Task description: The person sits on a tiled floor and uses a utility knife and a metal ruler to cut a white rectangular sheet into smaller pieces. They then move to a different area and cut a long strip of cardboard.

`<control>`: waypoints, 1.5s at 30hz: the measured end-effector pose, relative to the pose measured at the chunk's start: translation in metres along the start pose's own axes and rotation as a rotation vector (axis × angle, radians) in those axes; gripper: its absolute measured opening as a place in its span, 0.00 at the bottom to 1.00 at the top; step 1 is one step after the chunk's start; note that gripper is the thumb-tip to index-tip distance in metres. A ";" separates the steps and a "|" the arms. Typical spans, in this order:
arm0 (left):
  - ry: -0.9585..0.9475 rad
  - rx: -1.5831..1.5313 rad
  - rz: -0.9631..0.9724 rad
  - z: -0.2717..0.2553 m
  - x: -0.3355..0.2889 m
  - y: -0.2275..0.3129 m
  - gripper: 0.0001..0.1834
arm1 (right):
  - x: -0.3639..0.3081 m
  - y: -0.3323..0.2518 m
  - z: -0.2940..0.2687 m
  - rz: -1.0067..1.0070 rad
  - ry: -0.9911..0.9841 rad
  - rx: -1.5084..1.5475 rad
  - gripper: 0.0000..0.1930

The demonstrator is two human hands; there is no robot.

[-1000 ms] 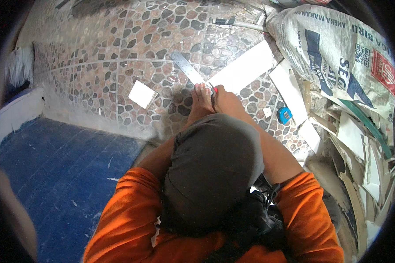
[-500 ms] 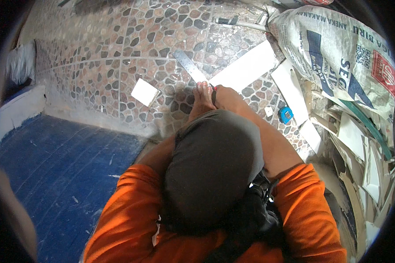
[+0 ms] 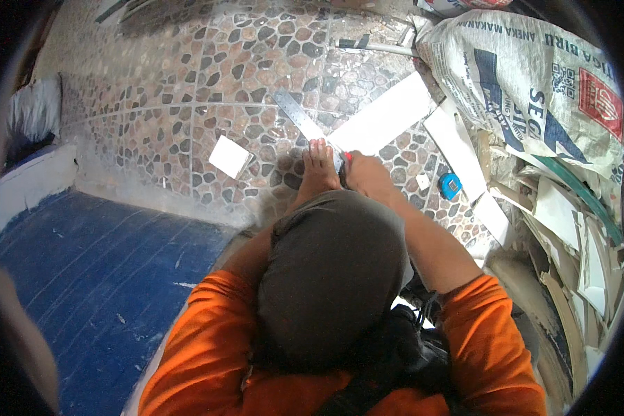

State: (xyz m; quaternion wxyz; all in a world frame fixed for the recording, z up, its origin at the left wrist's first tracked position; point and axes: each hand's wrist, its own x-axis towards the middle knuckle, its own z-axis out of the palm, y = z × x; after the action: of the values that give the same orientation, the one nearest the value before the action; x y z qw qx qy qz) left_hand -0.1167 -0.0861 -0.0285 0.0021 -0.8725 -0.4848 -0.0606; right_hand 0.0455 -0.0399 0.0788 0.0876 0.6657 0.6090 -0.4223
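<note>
One, the left hand, stretches flat onto the metal ruler above frame centre; beside it, I see the right hand curled around a red tool.

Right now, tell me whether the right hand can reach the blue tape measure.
Probably yes: the blue tape measure lies right of the right hand with only a small white piece between them, though that hand seems to hold something red.

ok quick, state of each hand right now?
Left hand: open, fingers extended over the metal ruler.
Right hand: closed on a small tool with a red part; exact type can't be told.
</note>
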 end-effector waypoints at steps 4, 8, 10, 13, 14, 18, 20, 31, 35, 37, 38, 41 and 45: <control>0.002 -0.305 -0.149 -0.024 -0.001 0.005 0.37 | 0.017 0.023 -0.054 -0.202 0.311 -0.153 0.17; -0.016 -0.449 -0.391 -0.047 -0.010 -0.001 0.41 | 0.045 0.058 -0.080 -0.374 0.307 -0.416 0.28; -0.062 -0.540 -0.511 -0.058 -0.005 0.005 0.42 | 0.035 0.066 -0.089 -0.371 0.212 -0.525 0.33; -0.106 -0.607 -0.619 -0.075 0.005 0.004 0.43 | 0.033 0.059 -0.081 -0.291 0.206 -0.540 0.35; -0.112 -0.591 -0.619 -0.074 0.003 0.003 0.43 | 0.033 0.052 -0.080 -0.278 0.187 -0.559 0.34; -0.165 -0.716 -0.820 -0.074 0.015 0.013 0.45 | 0.035 0.062 -0.075 -0.360 0.234 -0.506 0.30; -0.162 -0.722 -0.988 -0.066 0.032 0.007 0.46 | 0.038 0.056 -0.080 -0.388 0.187 -0.454 0.29; -0.078 -1.177 -1.238 -0.054 0.082 -0.073 0.28 | 0.035 0.019 -0.028 -0.157 0.270 -0.262 0.30; 0.150 -1.010 -1.103 -0.049 0.076 -0.098 0.25 | 0.003 0.004 -0.023 0.039 0.254 -0.067 0.43; 0.056 -1.305 -1.175 -0.067 0.082 -0.095 0.19 | -0.008 0.016 -0.019 0.185 0.272 0.004 0.44; 0.015 -1.440 -1.212 -0.084 0.084 -0.094 0.17 | -0.011 0.021 -0.014 0.230 0.286 0.048 0.44; -0.017 -1.504 -1.231 -0.079 0.082 -0.100 0.11 | -0.023 0.028 -0.006 0.280 0.289 0.185 0.39; -0.196 -1.487 -1.198 -0.083 0.104 -0.070 0.12 | -0.030 0.052 0.002 0.200 0.413 0.284 0.29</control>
State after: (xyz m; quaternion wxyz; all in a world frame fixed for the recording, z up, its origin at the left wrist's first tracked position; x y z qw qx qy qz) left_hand -0.1301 0.0343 0.0608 -0.6238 -0.2590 -0.6860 -0.2706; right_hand 0.0930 -0.0761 0.0770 -0.0912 0.8003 0.4797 -0.3480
